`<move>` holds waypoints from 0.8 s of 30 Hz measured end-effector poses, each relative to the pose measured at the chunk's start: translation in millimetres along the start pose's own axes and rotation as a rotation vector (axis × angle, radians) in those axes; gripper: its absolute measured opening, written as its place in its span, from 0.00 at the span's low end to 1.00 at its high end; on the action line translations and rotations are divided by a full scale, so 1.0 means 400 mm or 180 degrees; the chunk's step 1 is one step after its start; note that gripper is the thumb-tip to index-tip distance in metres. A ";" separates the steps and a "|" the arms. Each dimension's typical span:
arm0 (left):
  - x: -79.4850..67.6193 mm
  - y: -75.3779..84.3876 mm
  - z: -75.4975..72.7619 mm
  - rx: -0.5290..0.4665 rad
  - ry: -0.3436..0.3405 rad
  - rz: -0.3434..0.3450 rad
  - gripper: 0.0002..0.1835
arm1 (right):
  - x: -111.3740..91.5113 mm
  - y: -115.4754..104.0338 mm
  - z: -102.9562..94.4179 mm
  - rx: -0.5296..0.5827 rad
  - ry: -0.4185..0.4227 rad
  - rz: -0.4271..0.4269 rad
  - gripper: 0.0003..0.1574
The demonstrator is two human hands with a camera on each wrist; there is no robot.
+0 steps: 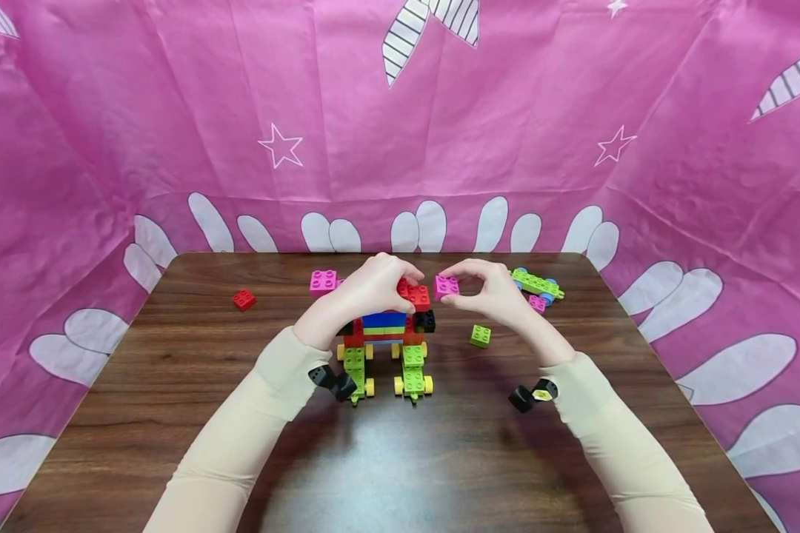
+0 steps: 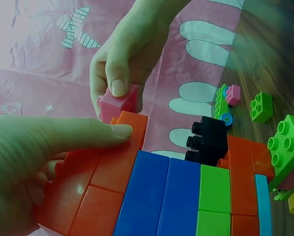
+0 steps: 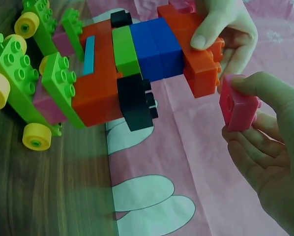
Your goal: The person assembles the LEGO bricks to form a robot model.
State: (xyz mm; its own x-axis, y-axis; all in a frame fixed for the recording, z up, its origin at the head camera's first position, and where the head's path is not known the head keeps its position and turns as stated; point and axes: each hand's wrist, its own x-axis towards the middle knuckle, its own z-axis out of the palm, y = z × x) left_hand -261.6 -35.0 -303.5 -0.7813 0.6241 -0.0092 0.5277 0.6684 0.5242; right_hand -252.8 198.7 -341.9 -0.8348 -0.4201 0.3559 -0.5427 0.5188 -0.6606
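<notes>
A toy built from plastic blocks stands on the table, with red bricks (image 1: 418,297) on top, blue bricks (image 3: 154,49) below them, black bricks (image 3: 135,102) at the sides and green wheeled bases (image 1: 413,369). My left hand (image 1: 375,287) grips the red bricks at the top, its thumb lying along one face in the left wrist view. Between thumb and fingers my right hand (image 1: 492,290) pinches a pink brick (image 1: 447,286), held in the air just right of the red bricks. Studs show on the pink brick, and a gap separates it from the red ones in the right wrist view.
A lime brick (image 1: 480,336) lies right of the toy. Farther right is a green wheeled base (image 1: 535,283) beside a small pink brick (image 1: 537,303). On the left are a red brick (image 1: 244,299) and a larger pink brick (image 1: 323,282). Pink cloth (image 1: 373,163) hangs behind the table.
</notes>
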 end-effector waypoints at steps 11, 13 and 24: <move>-0.001 0.006 0.000 -0.0025 0.0006 -0.0036 0.27 | 0.008 -0.020 0.008 0.0104 -0.0098 -0.0091 0.20; -0.001 0.006 0.000 -0.0028 0.0009 -0.0039 0.27 | 0.009 -0.022 0.008 0.0098 -0.0107 -0.0088 0.20; 0.001 0.004 0.004 -0.0033 0.0031 0.0005 0.26 | 0.010 -0.028 0.008 0.0098 -0.0107 -0.0104 0.21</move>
State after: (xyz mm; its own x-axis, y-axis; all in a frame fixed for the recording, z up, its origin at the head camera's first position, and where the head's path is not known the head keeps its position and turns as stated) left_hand -260.6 -32.8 -303.9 -0.7837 0.6211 -0.0001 0.5254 0.6631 0.5332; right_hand -249.8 188.8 -335.0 -0.8128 -0.4615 0.3554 -0.5660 0.4814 -0.6692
